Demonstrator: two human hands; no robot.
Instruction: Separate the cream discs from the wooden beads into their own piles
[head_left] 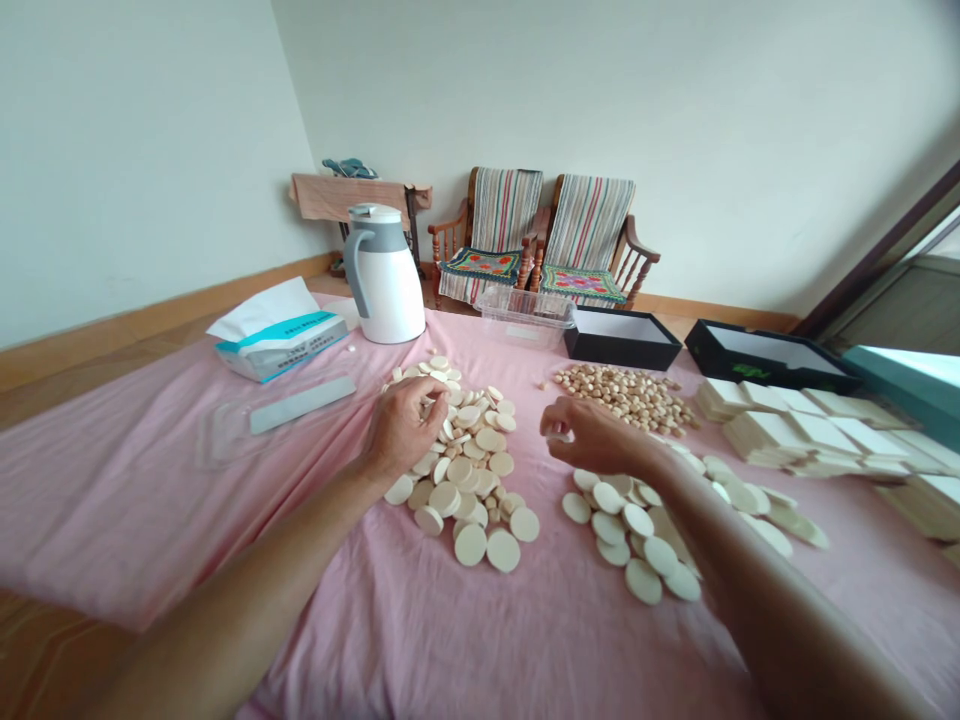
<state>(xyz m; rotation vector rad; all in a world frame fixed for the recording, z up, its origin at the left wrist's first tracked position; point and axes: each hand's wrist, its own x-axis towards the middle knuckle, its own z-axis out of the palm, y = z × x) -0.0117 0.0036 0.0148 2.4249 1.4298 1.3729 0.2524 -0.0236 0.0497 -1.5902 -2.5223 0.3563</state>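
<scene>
A pile of pale wooden discs [465,470] lies on the pink cloth [112,500] in front of me. My left hand [405,425] rests on the pile's left side, fingers curled around a disc. My right hand [589,435] hovers between the piles, pinching a small pale disc in its fingertips. Under my right forearm a second spread of discs [637,540] runs off to the right. Behind that hand sits a heap of small round wooden beads [626,392].
A white jug [384,272], a tissue pack [277,335] and a clear flat strip [300,404] lie at the left back. A clear tub [525,312], two black boxes [622,338] and stacks of pale wooden slabs [810,425] stand at the right. Two striped chairs are by the wall.
</scene>
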